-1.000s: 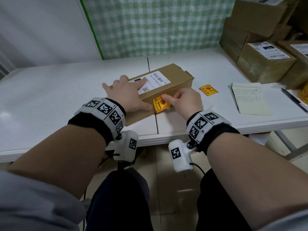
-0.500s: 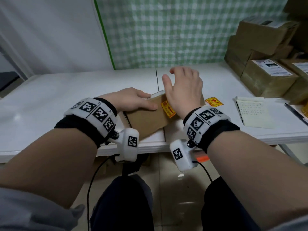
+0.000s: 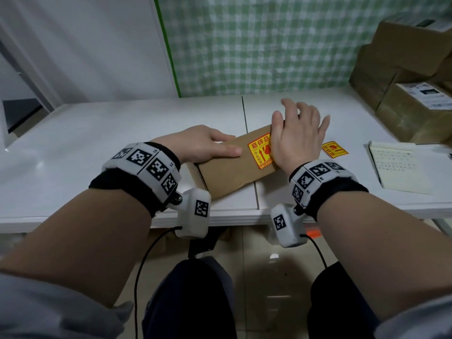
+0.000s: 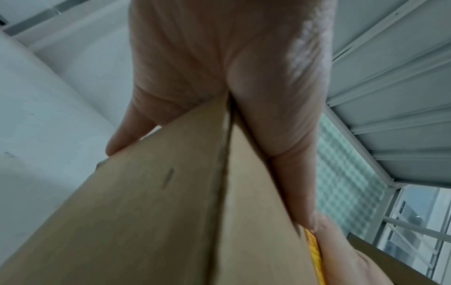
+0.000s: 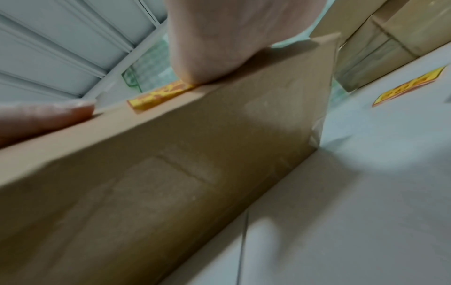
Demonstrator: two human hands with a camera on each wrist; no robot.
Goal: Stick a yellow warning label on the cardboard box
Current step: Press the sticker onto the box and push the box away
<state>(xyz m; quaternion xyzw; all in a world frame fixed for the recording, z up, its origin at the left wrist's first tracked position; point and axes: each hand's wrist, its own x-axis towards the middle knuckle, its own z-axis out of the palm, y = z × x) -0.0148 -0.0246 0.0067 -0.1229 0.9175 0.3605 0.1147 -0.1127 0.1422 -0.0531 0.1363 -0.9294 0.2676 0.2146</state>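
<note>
From head height we look forward and down; our wrist views sit close, sharing the cardboard box (image 3: 234, 162).

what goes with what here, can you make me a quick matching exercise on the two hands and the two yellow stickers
Things:
1. left hand
2. right hand
3. warning label
4. spare yellow label

States:
A. lies on the white table
B. stuck on the cardboard box
C. flat, fingers spread, over the box's right end
D. grips the box's left end

Pairs: 1-D, 2-C, 3-B, 4-A

Right hand (image 3: 297, 138) now flattens label (image 3: 259, 152) — box (image 3: 227, 170) tipped up.
</note>
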